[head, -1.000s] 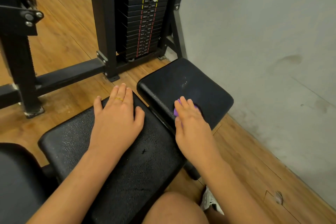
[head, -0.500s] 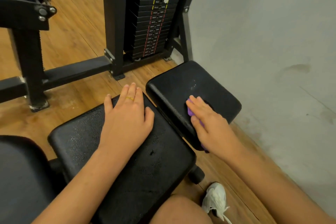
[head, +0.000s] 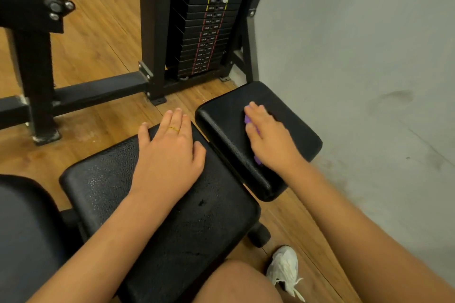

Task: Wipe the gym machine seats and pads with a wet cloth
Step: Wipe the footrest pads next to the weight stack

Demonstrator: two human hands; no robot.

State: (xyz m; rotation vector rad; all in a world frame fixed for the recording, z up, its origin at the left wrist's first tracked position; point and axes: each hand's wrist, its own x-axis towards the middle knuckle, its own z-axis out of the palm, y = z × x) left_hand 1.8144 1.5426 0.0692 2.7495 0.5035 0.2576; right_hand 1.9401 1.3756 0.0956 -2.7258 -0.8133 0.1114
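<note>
Two black padded seats sit side by side low over the wooden floor. My left hand (head: 170,152) lies flat, fingers straight, on the larger near pad (head: 172,224); a gold ring is on one finger. My right hand (head: 268,140) presses a purple cloth (head: 247,120) flat against the smaller pad (head: 290,120) beside the wall. Most of the cloth is hidden under the palm; only purple slivers show at the fingers and at the heel of the hand.
A black weight stack (head: 209,19) in its frame stands just beyond the pads. A black frame beam (head: 98,92) runs along the floor at left. The grey wall (head: 357,56) closes the right side. My knee and white shoe (head: 285,270) are below; another dark pad (head: 22,241) sits bottom left.
My right hand has slid the cloth away from me along the smaller pad, from its near edge toward its middle. My left hand stays flat on the larger pad.
</note>
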